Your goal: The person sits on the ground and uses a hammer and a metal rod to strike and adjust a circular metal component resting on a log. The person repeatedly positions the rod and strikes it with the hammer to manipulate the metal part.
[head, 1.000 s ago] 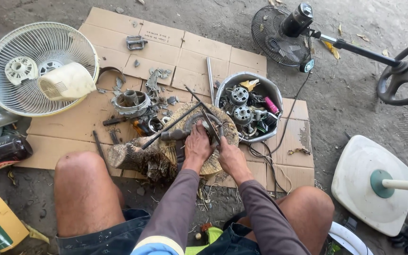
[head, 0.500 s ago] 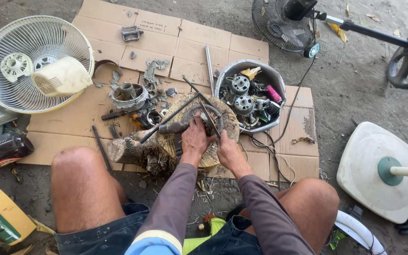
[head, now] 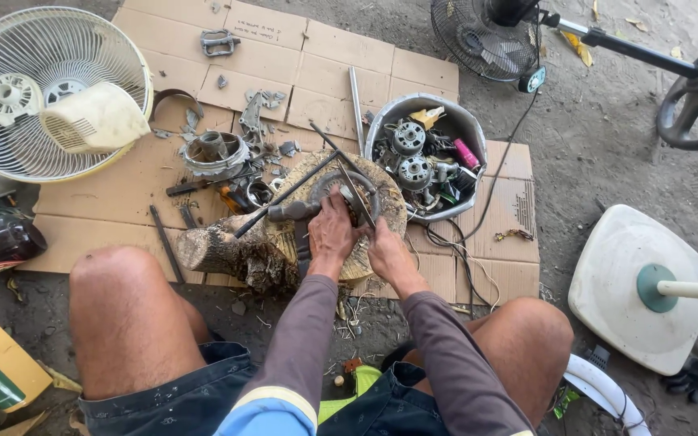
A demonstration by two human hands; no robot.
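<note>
I sit on the ground with a wood block [head: 228, 250] between my knees. A round metal motor ring [head: 329, 179] lies on the block's top. My left hand [head: 329, 232] presses down on the ring's near edge, fingers closed over it, right beside a hammer [head: 288, 211] whose dark handle slants across the block. My right hand [head: 385, 252] is just to the right, closed on a thin metal rod [head: 355, 192] whose tip rests inside the ring. Both hands nearly touch each other.
A grey bowl [head: 381, 121] of motor parts stands right of the block. Loose metal parts [head: 216, 153] lie on flattened cardboard [head: 325, 56]. A white fan grille [head: 50, 97] is at left, a fan base [head: 632, 282] at right, and a black fan [head: 486, 36] behind.
The view has shifted slightly. Both hands stay on the ring and block with only small movements.
</note>
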